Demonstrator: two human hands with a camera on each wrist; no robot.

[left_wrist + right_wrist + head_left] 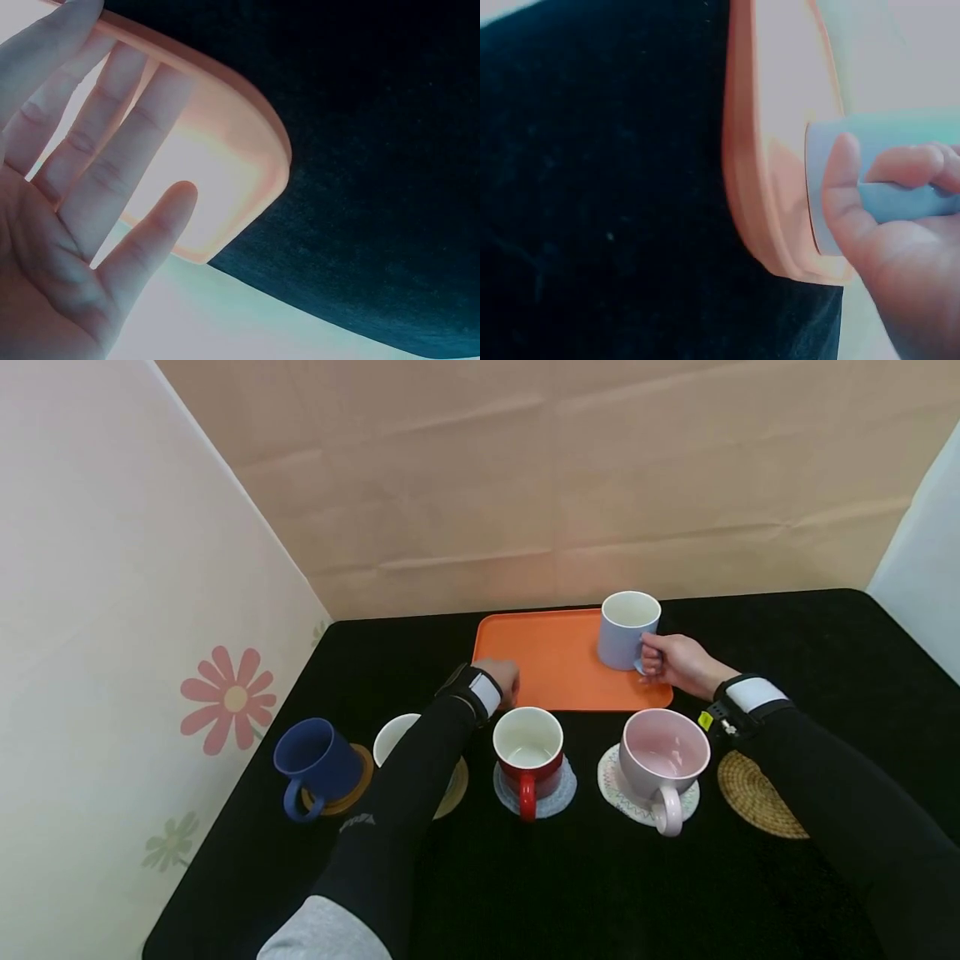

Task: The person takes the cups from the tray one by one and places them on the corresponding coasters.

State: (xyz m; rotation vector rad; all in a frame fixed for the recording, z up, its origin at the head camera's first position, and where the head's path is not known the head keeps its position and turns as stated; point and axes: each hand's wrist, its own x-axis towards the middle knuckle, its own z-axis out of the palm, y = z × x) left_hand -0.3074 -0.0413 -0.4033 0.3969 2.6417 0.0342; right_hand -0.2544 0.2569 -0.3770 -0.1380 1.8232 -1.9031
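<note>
My right hand [678,662] grips the handle of a light blue mug [621,643] with a white inside. That mug is upright over the right part of an orange tray [558,668]; the right wrist view shows its base close to the tray floor. At the tray's near left corner is my left hand [504,678]. Its fingers [105,180] are extended and spread in the left wrist view, overlapping the tray's rim and holding nothing. Nearest to this hand stands a red mug [528,768] on a grey coaster [564,789].
Along the front, a blue mug [318,760] leans off a brown coaster [358,781]. A white mug [390,735] is partly hidden by my left arm. A pink mug [663,760] sits on a patterned coaster [618,789]. My right sleeve partly covers a woven coaster [757,797].
</note>
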